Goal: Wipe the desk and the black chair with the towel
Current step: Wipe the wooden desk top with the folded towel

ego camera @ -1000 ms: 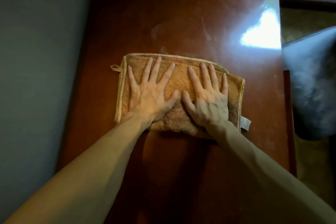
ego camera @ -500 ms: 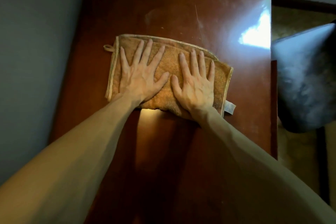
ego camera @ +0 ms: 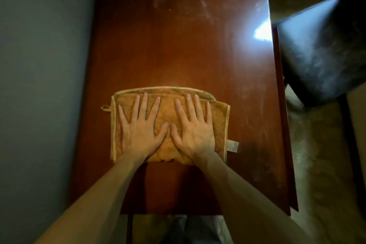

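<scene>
Head view: the towel is seen lying flat on the near half of the desk, folded into a rectangle whose long axis runs left to right, across the desk's own near-to-far length. It is pinned from above, not gripped. The left hand is laid on its left half and the right hand on its right half, with palms down, fingers straight and spread, thumbs almost meeting at the middle. Nothing is curled round the cloth.

The fingertips are pointed toward the far end, so a push along the desk's length is judged to be the natural stroke. The pale smears that are left to be wiped lie far of the towel, and more dusty streaks are seen along the right edge. The black chair stands off the desk's right side toward the far end, nearer the right hand, and its seat looks dusty too. It is judged not yet wiped.

The towel is an orange-brown terry with a paler bound hem. A small hanging loop is seen at its left edge and a label at its near right corner. The upper fold is set slightly askew, so a second edge shows at the far right. A bright glare is thrown on the desk's right edge.
</scene>
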